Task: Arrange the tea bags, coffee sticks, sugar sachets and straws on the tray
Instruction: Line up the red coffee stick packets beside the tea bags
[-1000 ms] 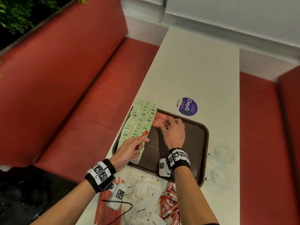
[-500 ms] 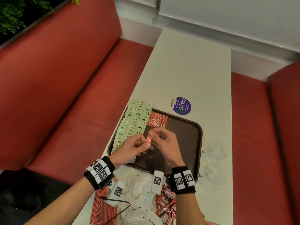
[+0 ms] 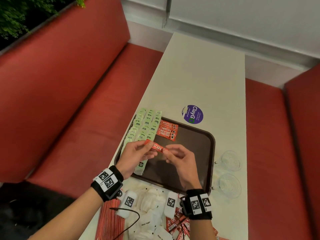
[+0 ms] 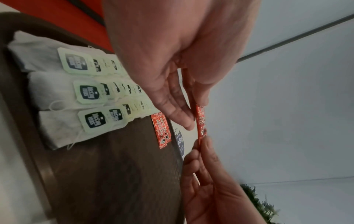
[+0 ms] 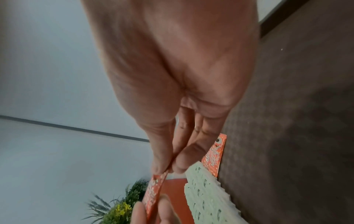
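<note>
A red coffee stick hangs above the brown tray, stretched between both hands. My left hand pinches its left end and my right hand pinches its right end. Green-tagged tea bags lie in three rows along the tray's left side. Beside them, at the tray's far edge, several coffee sticks lie side by side. White sugar sachets, more loose coffee sticks and red straws lie on the table in front of the tray.
Two glass cups stand on the table right of the tray. A purple round sticker is on the tabletop beyond the tray. Red bench seats flank the narrow white table. A black cable crosses the sachets.
My right hand left the laid coffee sticks and came back to meet the left hand. Both now hold the single stick, turned roughly level above the tray.
</note>
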Action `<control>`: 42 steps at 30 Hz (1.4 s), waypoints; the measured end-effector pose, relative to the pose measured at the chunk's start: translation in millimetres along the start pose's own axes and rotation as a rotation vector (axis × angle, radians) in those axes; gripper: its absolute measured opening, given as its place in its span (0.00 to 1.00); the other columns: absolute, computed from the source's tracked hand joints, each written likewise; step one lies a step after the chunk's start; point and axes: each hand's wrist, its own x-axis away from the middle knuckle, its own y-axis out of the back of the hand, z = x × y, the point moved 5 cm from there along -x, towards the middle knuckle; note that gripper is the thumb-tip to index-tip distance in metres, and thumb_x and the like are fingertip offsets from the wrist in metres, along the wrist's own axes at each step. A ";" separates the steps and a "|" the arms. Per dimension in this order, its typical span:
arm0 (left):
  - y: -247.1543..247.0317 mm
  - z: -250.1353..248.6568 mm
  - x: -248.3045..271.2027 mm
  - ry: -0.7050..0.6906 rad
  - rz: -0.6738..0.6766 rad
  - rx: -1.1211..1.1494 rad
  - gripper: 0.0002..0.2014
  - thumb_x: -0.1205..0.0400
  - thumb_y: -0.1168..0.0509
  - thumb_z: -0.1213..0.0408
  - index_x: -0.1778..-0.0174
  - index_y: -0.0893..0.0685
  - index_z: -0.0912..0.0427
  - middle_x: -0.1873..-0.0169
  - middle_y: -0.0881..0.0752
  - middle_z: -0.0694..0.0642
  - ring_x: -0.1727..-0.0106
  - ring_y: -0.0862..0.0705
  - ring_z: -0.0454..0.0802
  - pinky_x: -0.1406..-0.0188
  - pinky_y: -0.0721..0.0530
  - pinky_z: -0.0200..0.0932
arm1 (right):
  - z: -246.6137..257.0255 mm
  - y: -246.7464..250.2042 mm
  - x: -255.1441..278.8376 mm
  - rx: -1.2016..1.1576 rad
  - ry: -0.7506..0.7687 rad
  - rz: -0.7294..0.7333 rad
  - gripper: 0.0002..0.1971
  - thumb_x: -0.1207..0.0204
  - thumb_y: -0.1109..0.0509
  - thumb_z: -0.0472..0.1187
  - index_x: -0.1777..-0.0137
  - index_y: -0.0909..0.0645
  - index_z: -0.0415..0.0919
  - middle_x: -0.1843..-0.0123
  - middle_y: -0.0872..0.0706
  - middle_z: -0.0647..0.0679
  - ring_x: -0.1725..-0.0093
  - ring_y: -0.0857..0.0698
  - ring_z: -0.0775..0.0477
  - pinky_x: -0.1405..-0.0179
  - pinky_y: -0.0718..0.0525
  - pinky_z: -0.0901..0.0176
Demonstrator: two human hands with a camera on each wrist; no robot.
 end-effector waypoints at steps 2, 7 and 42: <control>1.4 1.7 -1.9 0.001 -0.012 -0.013 0.13 0.11 0.28 0.62 0.38 0.06 0.67 0.47 0.05 0.68 0.48 0.06 0.59 0.44 0.06 0.45 | 1.5 4.9 -2.3 0.022 -0.005 -0.014 0.08 0.21 0.15 0.36 0.43 0.06 0.37 0.52 0.04 0.34 0.54 0.07 0.38 0.47 0.07 0.50; 17.7 -4.2 -10.6 -0.112 -0.116 -0.289 0.08 0.13 0.24 0.58 0.41 0.05 0.53 0.49 0.04 0.53 0.46 0.06 0.49 0.44 0.07 0.47 | 3.3 22.1 -20.6 0.159 -0.006 -0.108 0.05 0.17 0.18 0.36 0.44 0.07 0.41 0.54 0.03 0.42 0.52 0.04 0.41 0.49 0.06 0.52; 110.0 12.4 -40.3 -0.162 -0.434 -0.964 0.19 0.14 0.31 0.73 0.30 0.09 0.52 0.47 0.10 0.55 0.53 0.14 0.47 0.30 0.15 0.50 | -47.3 23.2 -97.5 0.706 -0.113 -0.421 0.05 0.12 0.23 0.37 0.40 0.10 0.45 0.49 0.08 0.50 0.57 0.21 0.69 0.59 0.32 0.79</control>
